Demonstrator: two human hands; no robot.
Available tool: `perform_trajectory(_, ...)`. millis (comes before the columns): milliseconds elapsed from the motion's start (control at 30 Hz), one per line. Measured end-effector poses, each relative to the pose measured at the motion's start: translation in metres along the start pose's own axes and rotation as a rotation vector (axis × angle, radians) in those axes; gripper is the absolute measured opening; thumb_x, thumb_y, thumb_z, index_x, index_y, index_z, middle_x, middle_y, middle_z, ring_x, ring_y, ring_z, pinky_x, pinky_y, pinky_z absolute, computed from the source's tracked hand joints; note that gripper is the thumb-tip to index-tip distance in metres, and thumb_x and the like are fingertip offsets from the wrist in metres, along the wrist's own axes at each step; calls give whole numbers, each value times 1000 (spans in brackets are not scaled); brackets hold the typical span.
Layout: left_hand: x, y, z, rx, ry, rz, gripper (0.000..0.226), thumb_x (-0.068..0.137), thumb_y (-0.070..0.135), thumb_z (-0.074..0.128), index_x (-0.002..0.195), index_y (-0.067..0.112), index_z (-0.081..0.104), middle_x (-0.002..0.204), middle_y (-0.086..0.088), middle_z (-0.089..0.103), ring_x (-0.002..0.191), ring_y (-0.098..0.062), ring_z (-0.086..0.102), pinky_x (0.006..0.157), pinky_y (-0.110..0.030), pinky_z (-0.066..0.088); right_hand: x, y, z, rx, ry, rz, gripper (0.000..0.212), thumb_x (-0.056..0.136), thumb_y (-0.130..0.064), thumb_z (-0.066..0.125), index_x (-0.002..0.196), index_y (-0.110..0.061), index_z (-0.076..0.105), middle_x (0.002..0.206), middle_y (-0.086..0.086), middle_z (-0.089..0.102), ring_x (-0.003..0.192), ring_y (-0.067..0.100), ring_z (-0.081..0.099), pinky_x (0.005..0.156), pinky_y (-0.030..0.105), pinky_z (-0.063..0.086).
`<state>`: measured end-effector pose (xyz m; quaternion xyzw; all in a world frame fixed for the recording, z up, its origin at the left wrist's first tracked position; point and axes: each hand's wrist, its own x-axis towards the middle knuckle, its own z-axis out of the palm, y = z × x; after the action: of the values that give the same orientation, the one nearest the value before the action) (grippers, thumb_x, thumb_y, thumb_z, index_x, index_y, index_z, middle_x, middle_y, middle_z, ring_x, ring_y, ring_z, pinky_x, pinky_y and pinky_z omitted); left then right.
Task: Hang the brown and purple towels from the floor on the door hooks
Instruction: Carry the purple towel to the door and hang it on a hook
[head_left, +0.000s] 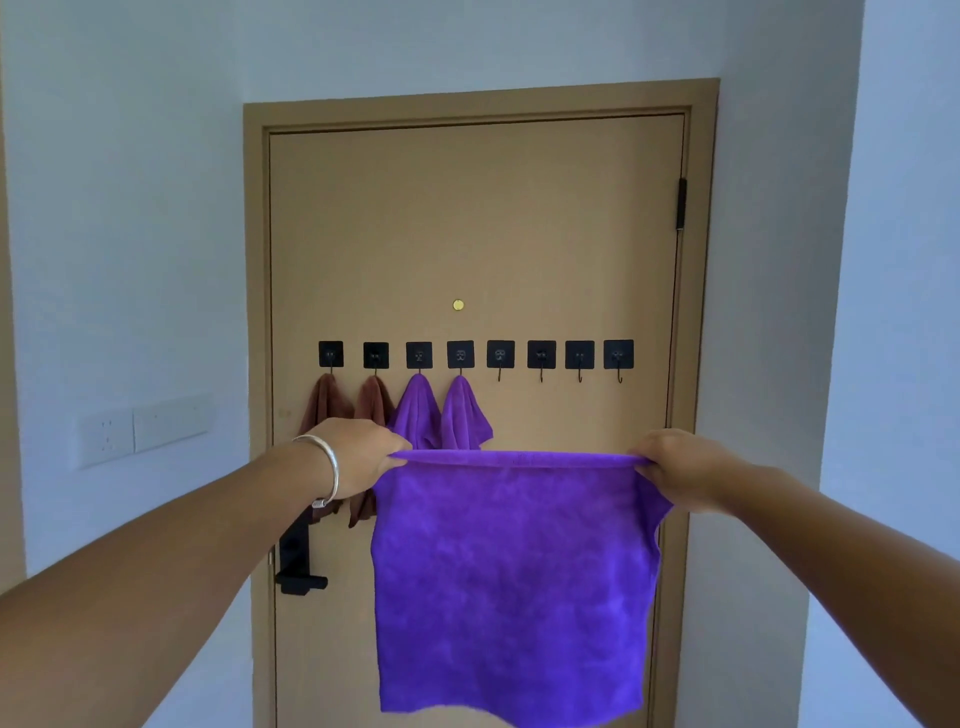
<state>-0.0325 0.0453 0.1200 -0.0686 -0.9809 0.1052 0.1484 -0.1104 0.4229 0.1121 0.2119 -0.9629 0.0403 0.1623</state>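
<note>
A purple towel hangs spread flat in front of the tan door. My left hand pinches its top left corner and my right hand pinches its top right corner. A row of several black square hooks runs across the door. Two brown towels hang from the two leftmost hooks. Two purple towels hang from the third and fourth hooks. The hooks to the right are bare. The floor is out of view.
A black door handle and lock sits at the door's left edge, partly behind my left wrist. A brass peephole is above the hooks. White wall sockets are on the left wall. A wall corner juts out at the right.
</note>
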Motion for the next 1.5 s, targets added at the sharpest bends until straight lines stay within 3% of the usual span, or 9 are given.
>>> perform_trajectory(267,71,-6,21,-12,-22,2,25,103,36,35,81,36,46,82,11,59,80,-10,58,82,-32,52,68,23,24,66,-54,12,31,101,-22,37,89,-25,65,89,-3,65,83,13,60,79,33,53)
perform_trajectory(500,132,-33,45,-98,20,13,31,103,36,37,126,37,58,114,10,67,101,-12,61,91,-33,50,130,29,49,95,-4,11,31,100,-18,36,97,-18,66,96,-2,64,86,16,59,78,37,53)
perform_trajectory(767,220,-69,74,-87,226,122,63,87,-1,38,121,51,46,97,9,64,76,-16,57,72,-36,51,217,25,68,130,178,34,33,92,-1,34,86,-15,63,89,0,61,82,19,57,73,36,51)
perform_trajectory(933,264,-79,83,57,231,244,56,67,-12,42,100,34,37,143,17,23,73,-24,47,53,-28,32,266,19,75,129,293,6,44,77,7,33,82,-25,63,88,-7,62,83,17,56,68,31,49)
perform_trajectory(1100,303,-86,95,232,89,289,40,70,-6,48,96,24,51,117,2,47,77,-16,38,50,-25,19,300,15,88,20,390,-81,36,66,10,39,73,-25,38,84,-11,51,77,20,47,57,28,35)
perform_trajectory(1167,317,-88,102,201,117,276,42,79,-1,48,107,29,52,110,2,48,84,-17,47,55,-25,29,309,14,95,-141,341,-202,36,70,9,49,82,-25,47,107,-9,55,96,22,51,65,25,36)
perform_trajectory(1267,334,-90,112,116,186,236,54,89,8,42,129,44,42,115,4,46,96,-23,55,67,-32,41,325,12,103,-342,253,-260,43,88,-6,56,124,-29,55,137,-2,45,121,23,43,84,27,40)
perform_trajectory(1400,359,-91,113,70,233,176,72,90,6,38,145,50,21,123,2,45,106,-26,54,70,-28,33,349,8,103,-471,202,-195,61,94,-17,53,147,-31,25,133,4,37,119,25,39,89,37,47)
perform_trajectory(1500,378,-89,107,45,208,74,85,86,-1,40,148,48,11,117,2,44,90,-25,54,66,-30,36,371,3,102,-448,223,-110,65,94,-17,50,149,-30,16,125,6,38,112,26,41,79,37,47)
